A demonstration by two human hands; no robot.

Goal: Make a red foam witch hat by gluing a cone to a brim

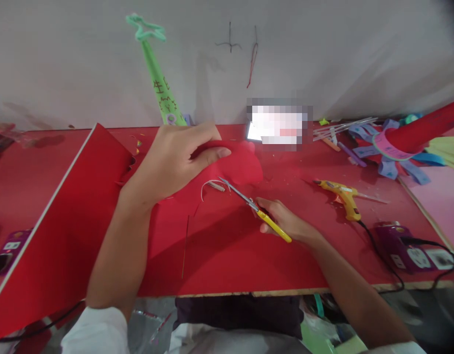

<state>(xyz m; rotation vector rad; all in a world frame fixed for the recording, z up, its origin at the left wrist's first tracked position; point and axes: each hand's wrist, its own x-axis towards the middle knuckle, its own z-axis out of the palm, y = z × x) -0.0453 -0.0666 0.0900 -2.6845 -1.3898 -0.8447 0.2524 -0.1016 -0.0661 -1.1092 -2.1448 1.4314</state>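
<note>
The left hand (175,164), its thumb closed over red paper (245,164), lifts it above the desk (241,265), seemingly to bare its edge to the yellow-handled scissors (274,226) gripped in the curled right hand (278,216). Nearer the desk's front edge lies open room, with the glue gun (343,196) well off right

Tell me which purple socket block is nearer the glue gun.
The right-hand block, close by the yellow glue gun; the other block lies at the far left, beyond the red board.
</note>
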